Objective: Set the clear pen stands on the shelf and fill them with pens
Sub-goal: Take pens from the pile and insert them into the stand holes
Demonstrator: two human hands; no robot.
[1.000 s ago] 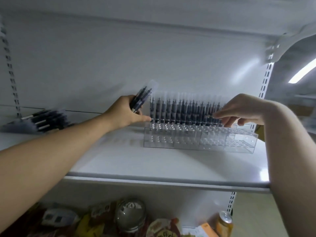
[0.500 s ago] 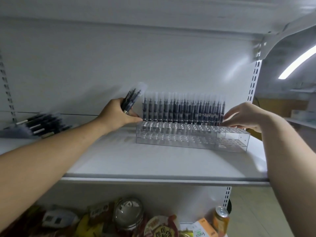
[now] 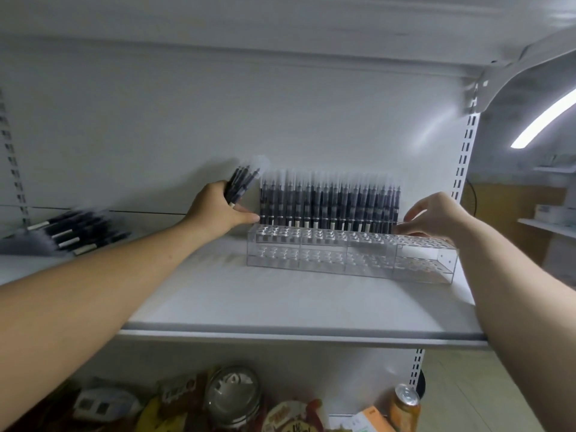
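White shelf (image 3: 280, 304) carries clear pen stands (image 3: 343, 258): back row full, front holes empty. Left hand (image 3: 218, 210) grips pen bundle (image 3: 240, 186); right hand (image 3: 436, 217), fingers loosely spread, at row's right end. Loose pens (image 3: 81, 229) wait left.

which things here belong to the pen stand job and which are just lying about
Job: clear pen stands, standing pens, pen bundle in left hand, right hand, loose pens at left, shelf.
Lying about, all below: can, round container, orange box, packets.
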